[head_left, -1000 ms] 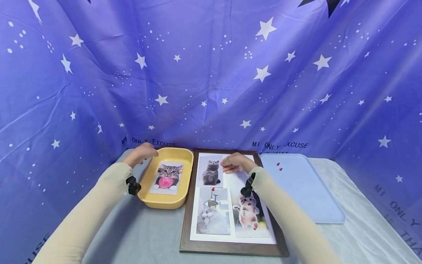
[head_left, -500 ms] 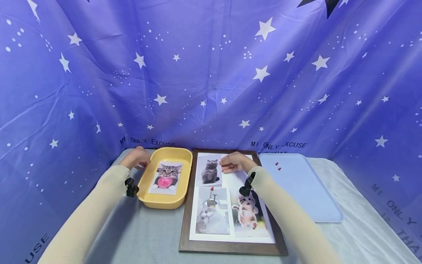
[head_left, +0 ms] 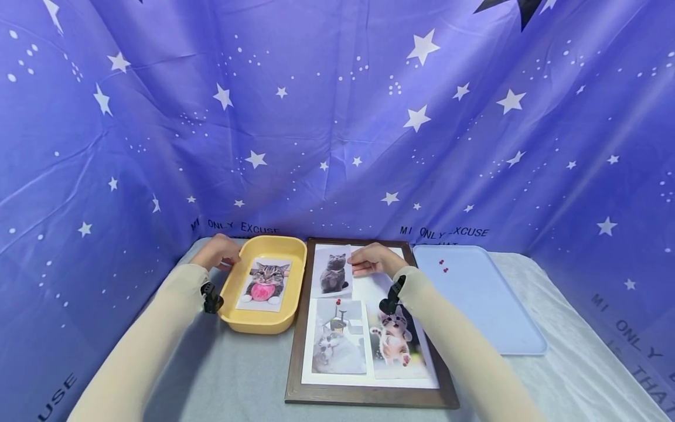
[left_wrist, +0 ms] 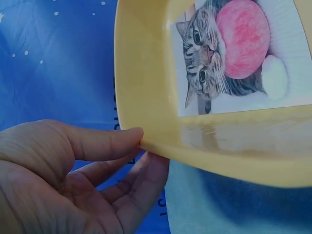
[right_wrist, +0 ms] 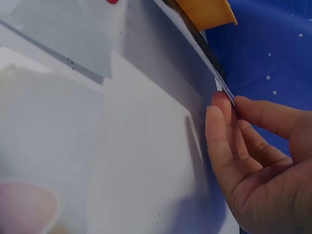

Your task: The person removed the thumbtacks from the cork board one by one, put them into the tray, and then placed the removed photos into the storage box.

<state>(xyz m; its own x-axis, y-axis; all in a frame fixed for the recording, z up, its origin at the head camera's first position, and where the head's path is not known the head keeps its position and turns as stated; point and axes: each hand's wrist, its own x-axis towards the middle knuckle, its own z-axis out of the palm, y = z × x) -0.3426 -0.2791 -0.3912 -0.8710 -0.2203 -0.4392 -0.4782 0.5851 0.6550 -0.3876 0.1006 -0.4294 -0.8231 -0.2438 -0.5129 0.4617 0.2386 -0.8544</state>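
Note:
My left hand [head_left: 218, 251] pinches the upper left rim of a yellow tray [left_wrist: 141, 97], thumb on the edge and fingers under it. Inside lies a photo of a tabby cat with a pink ball [head_left: 262, 285]. With thumb and fingertips, my right hand [head_left: 375, 259] grips the right edge of a grey cat photo [head_left: 333, 272]; in the right wrist view that photo is edge-on, raised off the white board. The wooden-framed board [head_left: 372, 395] also bears a white cat photo [head_left: 338, 346] with a red pushpin [head_left: 338, 302], and a kitten photo [head_left: 395, 346].
To the right of the frame lies a light blue tray [head_left: 485, 299] with red pushpins [head_left: 443, 266] on it. A grey cloth [head_left: 242, 375] covers the table. Behind stands a blue star-patterned curtain [head_left: 332, 117].
My left hand has drawn back to the left from over the tray's top edge and now holds its upper left rim. The right hand keeps its grip on the grey cat photo, which shifts slightly left.

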